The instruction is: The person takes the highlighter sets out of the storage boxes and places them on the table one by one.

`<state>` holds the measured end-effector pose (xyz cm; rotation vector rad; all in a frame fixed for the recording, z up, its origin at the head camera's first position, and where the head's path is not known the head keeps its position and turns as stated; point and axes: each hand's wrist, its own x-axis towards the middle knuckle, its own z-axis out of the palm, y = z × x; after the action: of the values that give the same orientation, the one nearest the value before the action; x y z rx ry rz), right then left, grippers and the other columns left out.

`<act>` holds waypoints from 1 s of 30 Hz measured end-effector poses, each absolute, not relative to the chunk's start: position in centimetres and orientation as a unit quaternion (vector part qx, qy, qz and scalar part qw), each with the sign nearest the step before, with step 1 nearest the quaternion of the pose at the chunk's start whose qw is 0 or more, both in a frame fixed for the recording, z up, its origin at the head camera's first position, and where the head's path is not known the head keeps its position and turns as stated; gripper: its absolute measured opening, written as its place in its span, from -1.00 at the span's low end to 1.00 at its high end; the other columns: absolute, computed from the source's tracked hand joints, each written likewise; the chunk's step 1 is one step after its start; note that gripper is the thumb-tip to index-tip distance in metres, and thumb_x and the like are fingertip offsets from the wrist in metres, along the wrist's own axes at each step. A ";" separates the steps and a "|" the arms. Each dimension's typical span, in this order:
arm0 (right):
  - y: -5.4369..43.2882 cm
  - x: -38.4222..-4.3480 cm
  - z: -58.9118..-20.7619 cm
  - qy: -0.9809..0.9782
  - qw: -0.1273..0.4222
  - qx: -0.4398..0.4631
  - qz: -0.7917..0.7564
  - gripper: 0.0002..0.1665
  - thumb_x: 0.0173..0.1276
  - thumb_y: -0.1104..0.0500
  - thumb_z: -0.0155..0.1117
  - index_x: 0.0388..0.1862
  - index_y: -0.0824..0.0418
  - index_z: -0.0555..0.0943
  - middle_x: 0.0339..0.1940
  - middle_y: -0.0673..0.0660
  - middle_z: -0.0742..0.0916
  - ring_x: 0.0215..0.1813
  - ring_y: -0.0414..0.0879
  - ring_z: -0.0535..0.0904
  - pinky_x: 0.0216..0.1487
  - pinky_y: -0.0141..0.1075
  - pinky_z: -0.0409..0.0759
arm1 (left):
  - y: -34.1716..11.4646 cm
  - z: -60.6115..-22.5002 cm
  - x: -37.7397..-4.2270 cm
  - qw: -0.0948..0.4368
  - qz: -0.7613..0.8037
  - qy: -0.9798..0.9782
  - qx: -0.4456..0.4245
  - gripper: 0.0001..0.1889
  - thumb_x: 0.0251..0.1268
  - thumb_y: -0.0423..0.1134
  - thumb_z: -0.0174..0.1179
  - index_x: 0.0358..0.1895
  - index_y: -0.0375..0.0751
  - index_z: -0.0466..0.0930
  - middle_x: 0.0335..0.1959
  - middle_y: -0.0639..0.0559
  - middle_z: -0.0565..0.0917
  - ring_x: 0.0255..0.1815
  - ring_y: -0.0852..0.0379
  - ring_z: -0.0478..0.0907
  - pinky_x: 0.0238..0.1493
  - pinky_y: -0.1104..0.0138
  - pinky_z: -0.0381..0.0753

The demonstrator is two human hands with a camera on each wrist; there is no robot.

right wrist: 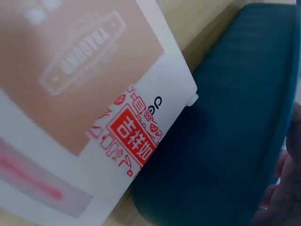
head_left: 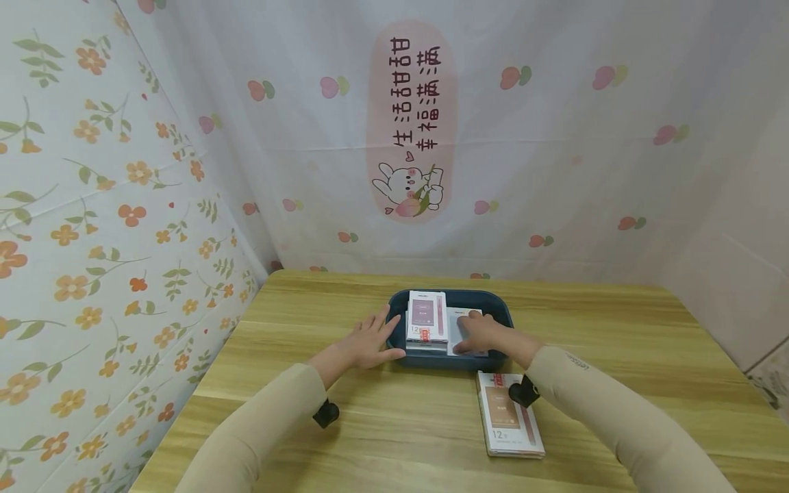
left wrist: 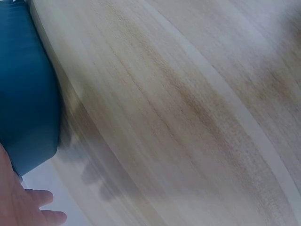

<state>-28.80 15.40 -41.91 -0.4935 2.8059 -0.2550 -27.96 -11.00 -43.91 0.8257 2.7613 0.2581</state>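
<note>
A dark blue plastic bin (head_left: 416,361) holds flat white boxes. My left hand (head_left: 368,340) rests at the bin's left end, fingers spread over the rim; in the left wrist view only some fingertips (left wrist: 40,197) show beside the bin's wall. Inside the bin, my right hand (head_left: 490,333) grips a white box with a pale blue panel (head_left: 455,330), thumb near its front end and fingers towards the back. Left of it lies a stack topped by a white box with a purple panel (head_left: 425,313). The right hand's fingers are mostly hidden in the right wrist view.
Outside the bin, a white box with a brown panel (head_left: 502,418) and a red sticker lies on the wooden table (head_left: 394,424) below my right forearm. Printed cloth (head_left: 536,137) hangs behind the table, and flowered cloth (head_left: 111,226) hangs on the left.
</note>
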 end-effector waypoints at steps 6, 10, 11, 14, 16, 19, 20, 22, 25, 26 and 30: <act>15.5 -29.6 -42.7 0.967 0.151 -0.184 -0.095 -0.11 0.07 -0.15 0.35 0.27 0.31 0.33 0.23 0.43 0.34 0.12 0.35 0.30 0.09 0.11 0.32 | -11.0 -43.9 -27.9 0.124 0.095 0.946 0.285 -0.17 0.28 0.29 -0.18 0.47 -0.10 -0.19 0.47 -0.19 -0.30 0.41 -0.34 -0.10 0.26 -0.21 -0.02; 15.4 -29.9 -42.8 0.964 0.164 -0.189 -0.095 -0.09 0.06 -0.17 0.36 0.31 0.23 0.31 0.30 0.47 0.27 0.22 0.39 0.21 0.17 0.17 0.24 | -11.0 -44.0 -28.0 0.122 0.095 0.945 0.287 -0.16 0.29 0.29 -0.18 0.46 -0.12 -0.19 0.47 -0.19 -0.30 0.40 -0.36 -0.10 0.26 -0.22 -0.02; 15.4 -30.0 -42.8 0.963 0.168 -0.188 -0.093 -0.09 0.06 -0.17 0.36 0.31 0.21 0.31 0.30 0.47 0.26 0.23 0.39 0.20 0.17 0.18 0.23 | -11.1 -44.0 -28.0 0.122 0.095 0.945 0.288 -0.16 0.29 0.29 -0.18 0.46 -0.12 -0.19 0.47 -0.19 -0.30 0.40 -0.36 -0.10 0.26 -0.22 -0.02; 15.4 -30.2 -42.8 0.963 0.179 -0.186 -0.082 -0.11 0.07 -0.18 0.34 0.33 0.15 0.30 0.31 0.48 0.24 0.25 0.38 0.19 0.17 0.19 0.22 | -11.1 -44.2 -28.1 0.122 0.092 0.946 0.286 -0.16 0.28 0.30 -0.19 0.47 -0.10 -0.20 0.48 -0.17 -0.31 0.41 -0.34 -0.10 0.26 -0.22 -0.03; 15.4 -30.2 -42.8 0.963 0.184 -0.184 -0.075 -0.11 0.08 -0.18 0.33 0.34 0.14 0.29 0.31 0.49 0.23 0.26 0.39 0.18 0.18 0.19 0.22 | -11.1 -44.3 -28.2 0.121 0.092 0.946 0.285 -0.16 0.27 0.31 -0.20 0.47 -0.08 -0.20 0.48 -0.16 -0.31 0.41 -0.33 -0.10 0.26 -0.21 -0.02; 15.4 -30.3 -42.9 0.962 0.193 -0.182 -0.063 -0.11 0.10 -0.17 0.31 0.36 0.15 0.26 0.32 0.52 0.21 0.29 0.42 0.14 0.21 0.20 0.18 | -11.2 -44.4 -28.2 0.121 0.091 0.946 0.286 -0.16 0.27 0.33 -0.21 0.47 -0.07 -0.20 0.48 -0.16 -0.30 0.41 -0.34 -0.10 0.26 -0.21 -0.02; 15.4 -30.3 -42.9 0.962 0.195 -0.182 -0.059 -0.11 0.11 -0.16 0.30 0.36 0.15 0.25 0.32 0.54 0.20 0.30 0.43 0.13 0.22 0.20 0.16 | -11.1 -44.4 -28.2 0.121 0.093 0.946 0.287 -0.16 0.27 0.33 -0.21 0.47 -0.07 -0.20 0.48 -0.17 -0.29 0.40 -0.34 -0.09 0.26 -0.22 -0.02; 15.5 -30.3 -42.9 0.962 0.197 -0.183 -0.052 -0.12 0.13 -0.15 0.29 0.37 0.16 0.24 0.32 0.55 0.19 0.31 0.45 0.11 0.25 0.21 0.11 | -11.1 -44.4 -28.2 0.122 0.093 0.946 0.287 -0.16 0.27 0.33 -0.21 0.47 -0.08 -0.20 0.48 -0.17 -0.29 0.40 -0.35 -0.09 0.26 -0.21 -0.02; 15.6 -30.2 -42.9 0.961 0.198 -0.184 -0.054 -0.13 0.14 -0.12 0.29 0.37 0.16 0.23 0.32 0.55 0.18 0.32 0.45 0.09 0.27 0.20 0.05 | -11.1 -44.4 -28.1 0.125 0.094 0.946 0.284 -0.16 0.27 0.32 -0.21 0.47 -0.07 -0.21 0.48 -0.15 -0.31 0.41 -0.34 -0.10 0.27 -0.21 -0.03; 15.6 -30.2 -42.9 0.961 0.196 -0.185 -0.053 -0.13 0.14 -0.12 0.29 0.37 0.16 0.23 0.32 0.55 0.18 0.32 0.45 0.09 0.27 0.20 0.06 | -11.1 -44.3 -28.1 0.126 0.094 0.946 0.283 -0.16 0.27 0.32 -0.20 0.47 -0.07 -0.21 0.48 -0.15 -0.31 0.41 -0.33 -0.11 0.27 -0.21 -0.04; 15.8 -30.0 -42.8 0.961 0.200 -0.182 -0.056 -0.12 0.13 -0.12 0.30 0.37 0.16 0.23 0.33 0.55 0.18 0.32 0.45 0.09 0.26 0.20 0.07 | -11.0 -44.2 -28.1 0.125 0.090 0.946 0.287 -0.16 0.28 0.32 -0.22 0.47 -0.09 -0.21 0.48 -0.16 -0.31 0.41 -0.33 -0.10 0.27 -0.20 -0.02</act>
<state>-29.99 15.81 -42.77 -0.5097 2.6871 -0.1566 -28.07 -11.03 -44.18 0.8348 2.7544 0.2619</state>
